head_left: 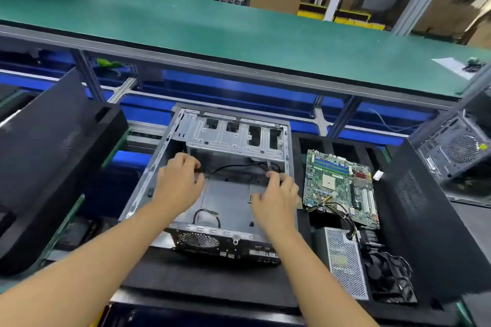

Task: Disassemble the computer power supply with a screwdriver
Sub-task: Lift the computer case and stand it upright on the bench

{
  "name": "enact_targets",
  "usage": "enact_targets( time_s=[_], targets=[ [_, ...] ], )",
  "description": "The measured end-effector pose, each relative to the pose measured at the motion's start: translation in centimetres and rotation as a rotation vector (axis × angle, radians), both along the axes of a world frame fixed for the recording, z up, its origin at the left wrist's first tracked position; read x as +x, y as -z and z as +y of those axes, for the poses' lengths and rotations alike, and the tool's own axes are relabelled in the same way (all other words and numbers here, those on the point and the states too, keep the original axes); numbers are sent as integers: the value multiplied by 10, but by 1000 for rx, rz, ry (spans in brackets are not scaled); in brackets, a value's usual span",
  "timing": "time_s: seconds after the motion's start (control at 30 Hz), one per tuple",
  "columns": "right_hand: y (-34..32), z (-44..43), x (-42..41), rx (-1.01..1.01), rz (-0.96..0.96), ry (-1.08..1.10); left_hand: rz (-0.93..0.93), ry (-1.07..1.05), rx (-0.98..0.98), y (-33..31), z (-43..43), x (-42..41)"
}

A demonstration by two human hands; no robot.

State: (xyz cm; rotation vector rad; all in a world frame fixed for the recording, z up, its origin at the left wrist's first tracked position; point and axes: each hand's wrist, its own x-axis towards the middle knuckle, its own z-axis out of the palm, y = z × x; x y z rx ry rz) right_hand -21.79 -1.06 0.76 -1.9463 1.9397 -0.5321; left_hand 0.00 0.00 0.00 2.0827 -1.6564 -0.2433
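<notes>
An open grey computer case [159,156] lies flat in front of me, nearly bare inside, with a drive cage at its far end. A thin black cable [239,166] runs across the inside. My left hand [179,180] reaches into the left part of the case, fingers curled at the cable's left end. My right hand [279,194] rests at the right wall, fingertips pinching near the cable's right end. The silver mesh power supply [345,265] lies outside the case to the right, beside a green motherboard [340,183] with its wires. No screwdriver is in view.
A black fan [390,279] sits right of the power supply on the black foam tray [425,233]. Black case panels [47,146] stand at the left. Another computer case [457,148] stands far right. A green conveyor belt [239,29] runs across above.
</notes>
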Motion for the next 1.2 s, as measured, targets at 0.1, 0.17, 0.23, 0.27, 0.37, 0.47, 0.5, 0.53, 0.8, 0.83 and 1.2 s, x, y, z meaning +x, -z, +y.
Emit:
enact_targets(
  time_s=[0.1,0.17,0.23,0.27,0.37,0.47,0.5,0.53,0.8,0.83,1.2],
  targets=[
    [10,-3,0,-18,402,73,-287,-24,-6,8,-4,19],
    [15,-5,1,9,471,48,-420,-38,27,14,0,29],
    [19,-7,2,52,479,42,-512,-66,91,20,5,33],
    [20,-8,1,67,475,50,-521,-102,136,22,5,35],
    [15,-10,1,96,442,79,-448,-161,247,15,-4,38],
    [6,-27,-8,169,318,194,-280,-191,293,7,-23,59],
    [4,-33,-13,203,275,231,-191,-235,333,6,-27,68],
    [2,-37,-17,228,231,264,-95,-281,370,6,-30,76],
    [13,-47,-21,275,124,416,79,-270,336,10,-33,79],
    [14,-47,-22,260,122,418,90,-276,354,11,-34,79],
    [14,-63,-25,155,119,332,253,-379,479,-4,-51,80]
  ],
)
